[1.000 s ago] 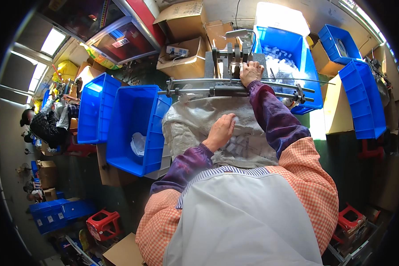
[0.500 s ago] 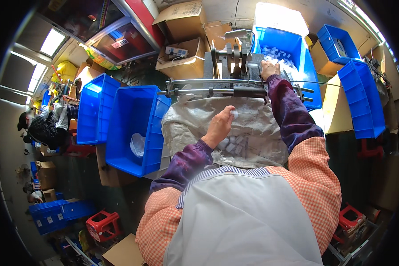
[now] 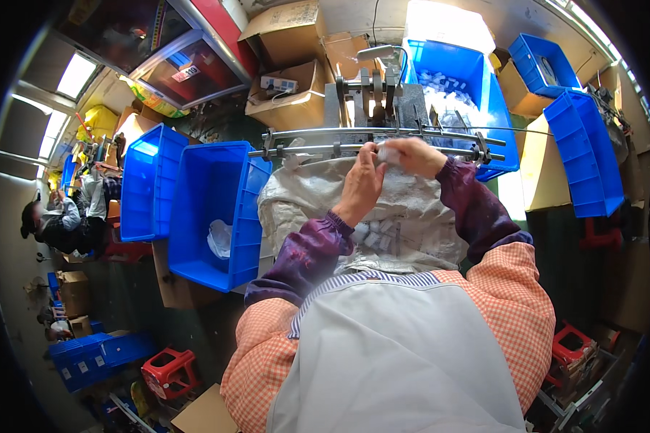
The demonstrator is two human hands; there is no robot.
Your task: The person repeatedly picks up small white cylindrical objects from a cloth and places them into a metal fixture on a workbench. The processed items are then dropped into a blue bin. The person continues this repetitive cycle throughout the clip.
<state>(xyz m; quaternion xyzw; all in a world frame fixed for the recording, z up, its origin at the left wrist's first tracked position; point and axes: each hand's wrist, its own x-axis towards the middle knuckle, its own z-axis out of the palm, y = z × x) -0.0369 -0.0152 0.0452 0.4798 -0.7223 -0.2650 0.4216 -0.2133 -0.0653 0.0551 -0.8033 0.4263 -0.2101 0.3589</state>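
Both my hands meet in front of a bench machine (image 3: 377, 101), just at its horizontal metal rails (image 3: 310, 149). Between the fingertips is a small white piece (image 3: 388, 154), which looks like plastic; its exact shape is blurred and partly covered. My right hand (image 3: 420, 157) reaches in from the right with fingers closed on it. From below left, my left hand (image 3: 361, 189) touches the same piece, its thumb and fingers pinched together. Beneath the hands a greyish woven sheet (image 3: 303, 191) is spread, and several similar white pieces (image 3: 374, 234) lie in its fold near my apron.
A blue bin (image 3: 444, 54) heaped with white pieces stands behind right of the machine. On the left, another blue bin (image 3: 213, 180) holds a clear plastic bag (image 3: 220, 238). Cardboard boxes (image 3: 285, 94) stand at the back; a red stool (image 3: 172, 374) is lower left.
My right hand has come from the machine's right side, beside the bin, inward to my left hand. My left hand has moved slightly up and left with the white piece.
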